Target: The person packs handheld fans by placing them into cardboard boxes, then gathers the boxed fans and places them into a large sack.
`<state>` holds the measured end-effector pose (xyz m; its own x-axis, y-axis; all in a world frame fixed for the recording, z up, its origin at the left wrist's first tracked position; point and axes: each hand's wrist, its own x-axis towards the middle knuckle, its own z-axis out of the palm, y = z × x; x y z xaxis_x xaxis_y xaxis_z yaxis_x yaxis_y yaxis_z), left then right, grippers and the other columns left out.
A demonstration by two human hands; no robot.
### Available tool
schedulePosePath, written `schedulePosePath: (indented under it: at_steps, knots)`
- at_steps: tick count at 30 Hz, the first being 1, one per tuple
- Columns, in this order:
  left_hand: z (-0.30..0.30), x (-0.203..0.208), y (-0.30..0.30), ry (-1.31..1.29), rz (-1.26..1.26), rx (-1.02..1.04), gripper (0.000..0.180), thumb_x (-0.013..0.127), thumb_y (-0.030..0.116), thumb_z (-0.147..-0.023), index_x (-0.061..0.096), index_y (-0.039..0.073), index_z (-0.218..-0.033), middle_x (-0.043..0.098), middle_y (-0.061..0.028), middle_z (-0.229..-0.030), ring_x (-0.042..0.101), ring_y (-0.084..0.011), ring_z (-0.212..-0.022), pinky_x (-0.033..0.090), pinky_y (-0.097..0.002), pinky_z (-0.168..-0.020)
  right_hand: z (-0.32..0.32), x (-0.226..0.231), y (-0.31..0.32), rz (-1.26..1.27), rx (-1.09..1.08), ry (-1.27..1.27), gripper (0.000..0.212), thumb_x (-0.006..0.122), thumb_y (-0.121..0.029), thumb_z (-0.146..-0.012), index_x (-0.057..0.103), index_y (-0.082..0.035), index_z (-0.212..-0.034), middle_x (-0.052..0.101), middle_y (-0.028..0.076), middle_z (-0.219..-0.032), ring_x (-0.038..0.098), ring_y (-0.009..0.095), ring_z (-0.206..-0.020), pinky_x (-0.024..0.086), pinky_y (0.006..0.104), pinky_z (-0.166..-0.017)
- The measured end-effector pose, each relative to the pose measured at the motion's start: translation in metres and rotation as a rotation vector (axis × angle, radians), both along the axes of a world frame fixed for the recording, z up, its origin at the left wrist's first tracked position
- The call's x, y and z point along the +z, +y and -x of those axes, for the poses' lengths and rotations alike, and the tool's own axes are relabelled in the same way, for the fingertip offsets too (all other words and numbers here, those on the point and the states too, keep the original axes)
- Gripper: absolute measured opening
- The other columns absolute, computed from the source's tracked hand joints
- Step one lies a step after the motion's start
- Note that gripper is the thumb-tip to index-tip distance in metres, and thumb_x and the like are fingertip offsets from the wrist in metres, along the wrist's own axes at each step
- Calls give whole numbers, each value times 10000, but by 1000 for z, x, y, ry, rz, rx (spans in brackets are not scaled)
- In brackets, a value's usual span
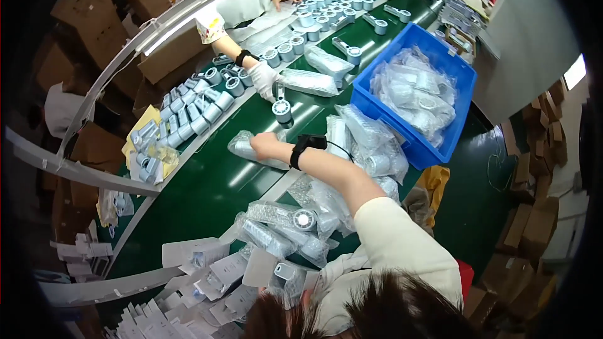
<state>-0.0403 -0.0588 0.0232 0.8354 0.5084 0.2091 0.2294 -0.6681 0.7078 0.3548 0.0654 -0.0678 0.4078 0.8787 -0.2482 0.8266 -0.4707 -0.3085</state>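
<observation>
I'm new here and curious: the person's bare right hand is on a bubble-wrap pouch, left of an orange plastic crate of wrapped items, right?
Not quite: the head view shows a blue plastic crate of wrapped items, not orange. The person's bare right hand is on a bubble-wrap pouch, left of it.

Clear bubble wrap, green belt, blue bin

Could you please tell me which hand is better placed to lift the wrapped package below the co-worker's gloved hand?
Probably the right hand: it touches that wrapped package, while the left hand, mostly hidden, is back by the open white box.
</observation>
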Motion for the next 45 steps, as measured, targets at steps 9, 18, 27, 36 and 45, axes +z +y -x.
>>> schedulePosePath:
  at_steps: [9, 18, 27, 36, 45]
  knots:
    - [-31, 9, -7, -376, 362, 147, 745, 767, 108, -544, 237, 111, -1067, 270, -206, -1226, 316, -305, -1117, 225, -404, -957, -12, 142, -302, -577, -734, -333, 483, 619, -230, -634, 471, -38, -1052, 546, 173, -986, 533, 338, -896, 437, 398, -750]
    - [-69, 13, 12, -412, 227, 281, 704, 740, 55, -546, 234, 108, -1033, 286, -202, -1217, 332, -297, -1106, 213, -400, -962, -121, 71, -479, -96, -1187, -503, 454, 606, -201, -689, 465, -26, -1082, 538, 201, -1002, 506, 371, -941, 424, 420, -759]
    - [-63, 10, 2, -432, 310, 375, 689, 731, 23, -539, 248, 103, -1025, 299, -188, -1212, 331, -293, -1116, 207, -404, -973, 4, 64, -407, -743, -881, -403, 261, 496, 23, -734, 529, 13, -993, 534, 166, -971, 549, 299, -789, 440, 350, -712]
    - [-50, -10, -7, -300, 153, 229, 712, 753, 44, -543, 248, 116, -1039, 290, -169, -1200, 302, -280, -1144, 184, -391, -985, 49, -83, -428, -439, -1074, -372, 249, 536, -26, -720, 543, 37, -960, 567, 196, -892, 553, 349, -813, 438, 383, -701]
    - [-53, -24, -3, -260, 195, 199, 716, 769, 75, -545, 242, 91, -1030, 284, -177, -1195, 291, -306, -1153, 190, -404, -980, 47, -82, -397, -503, -1185, 229, 243, 551, -32, -705, 519, 7, -943, 547, 161, -929, 536, 291, -848, 415, 344, -719]
